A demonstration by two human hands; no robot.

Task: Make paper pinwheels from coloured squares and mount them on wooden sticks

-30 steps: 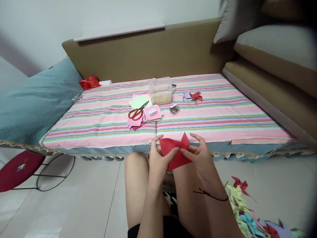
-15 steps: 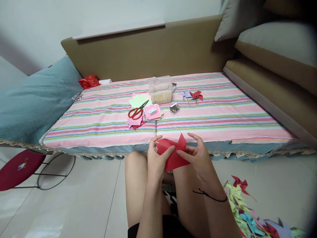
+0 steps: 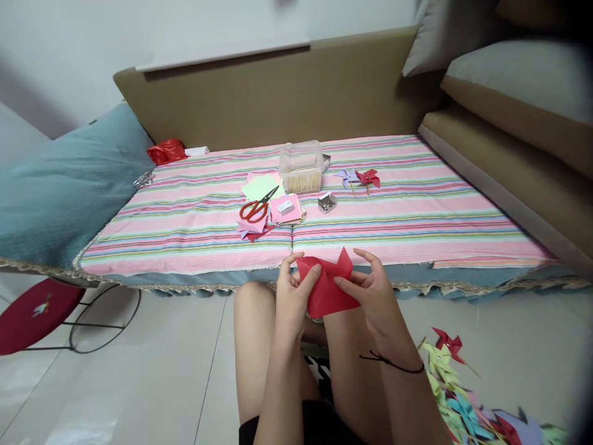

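Between my two hands, above my knees, is a piece of red paper with cut, pointed flaps; one flap stands up at its top right. My left hand grips its left side, thumb on the front and fingers behind. On the right side my right hand pinches it near the middle, with the index finger raised off the paper. Beyond the hands lie red-handled scissors on coloured paper sheets. A small open box of metal pins sits to their right.
On the striped cover stands a clear plastic box of wooden sticks. Two finished pinwheels lie right of it. Many pinwheels are heaped on the floor at lower right. A red stool stands at left.
My left thumb and the left flap of the red paper have shifted inward, toward the paper's middle. Both hands keep hold of the paper, and the things on the cover are unmoved.
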